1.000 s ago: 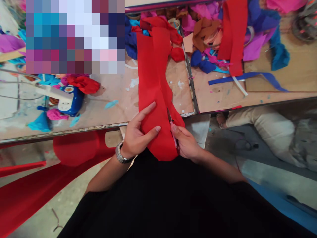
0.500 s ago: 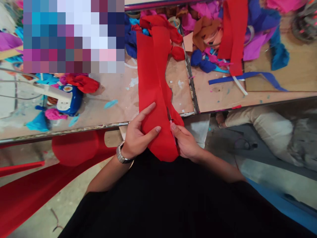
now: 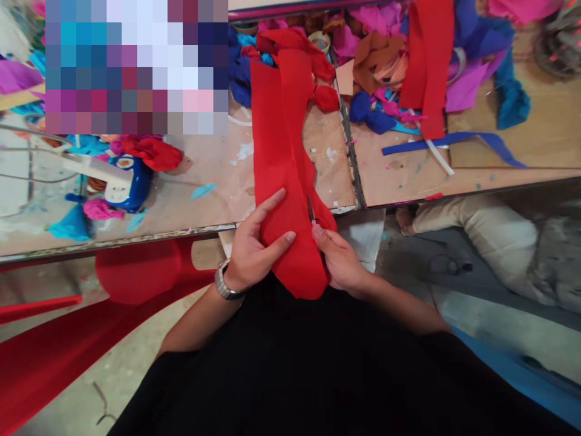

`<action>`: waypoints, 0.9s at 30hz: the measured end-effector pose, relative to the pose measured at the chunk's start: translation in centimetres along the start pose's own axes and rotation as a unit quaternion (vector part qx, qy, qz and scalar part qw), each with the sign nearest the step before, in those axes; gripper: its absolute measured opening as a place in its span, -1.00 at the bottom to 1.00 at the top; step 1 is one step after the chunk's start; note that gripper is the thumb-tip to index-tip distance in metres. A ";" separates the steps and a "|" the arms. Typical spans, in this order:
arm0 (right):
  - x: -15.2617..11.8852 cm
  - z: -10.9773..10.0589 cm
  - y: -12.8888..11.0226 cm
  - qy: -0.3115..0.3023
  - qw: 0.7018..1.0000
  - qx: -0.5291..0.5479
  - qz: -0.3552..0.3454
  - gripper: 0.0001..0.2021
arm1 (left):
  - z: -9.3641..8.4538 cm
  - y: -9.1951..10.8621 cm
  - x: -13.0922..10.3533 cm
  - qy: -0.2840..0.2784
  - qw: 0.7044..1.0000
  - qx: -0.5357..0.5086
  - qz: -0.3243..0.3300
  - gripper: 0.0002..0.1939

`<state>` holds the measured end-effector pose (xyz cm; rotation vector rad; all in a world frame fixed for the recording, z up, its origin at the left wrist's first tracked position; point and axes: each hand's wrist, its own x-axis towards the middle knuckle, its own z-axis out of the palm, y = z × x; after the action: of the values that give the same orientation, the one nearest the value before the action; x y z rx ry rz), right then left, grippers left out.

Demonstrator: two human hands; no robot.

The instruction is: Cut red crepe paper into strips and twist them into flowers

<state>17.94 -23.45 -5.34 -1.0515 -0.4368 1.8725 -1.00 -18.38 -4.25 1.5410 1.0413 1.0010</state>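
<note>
The right hand (image 3: 340, 257) is curled around a slim bladed tool (image 3: 311, 211), probably scissors; its palm covers most of the handle, and the thumb lies along the top, apparently to steer the blade. That blade points away from the body, into the gap between the main panel of a red cloth (image 3: 281, 145) and the narrower flap at its right. The left hand (image 3: 254, 248) holds the cloth from the opposite edge: forefinger and thumb are spread on top, while the other fingers are hidden, seemingly underneath. Spread like this, the grip probably keeps the fabric taut beside the blade, with the fingertips well off the metal.

The cloth's far length lies on the worktable (image 3: 204, 203), which bears its weight; the near end sags past the table edge, over the black shirt (image 3: 290, 363), presumably so the tool can pass above and below the fabric. A metal watch (image 3: 226, 280) circles the left wrist.

Further out, coloured scraps (image 3: 376, 54) are heaped toward the back, likely pushed there out of the hands' way, and a blue strip (image 3: 422, 144) crosses a white one. A blue-and-white device (image 3: 127, 181) sits at left, above a red chair (image 3: 138, 272). At right, beneath the table, shows another person's pale-trousered leg (image 3: 472, 233).
</note>
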 end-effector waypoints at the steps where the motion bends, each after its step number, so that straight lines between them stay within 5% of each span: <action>1: 0.0 0.0 0.0 -0.002 1.000 -0.002 0.000 -0.40 | 0.0 0.0 0.0 0.000 1.000 -0.001 -0.002 -0.22; 27: 0.5 -0.9 -0.2 -0.008 0.998 -0.059 0.010 -0.38 | -0.2 0.7 -0.2 -0.015 1.000 -0.005 -0.008 -0.22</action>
<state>18.69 -23.01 -5.97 -1.1220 -0.5549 1.8925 -1.18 -18.60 -3.52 1.5337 1.0242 0.9677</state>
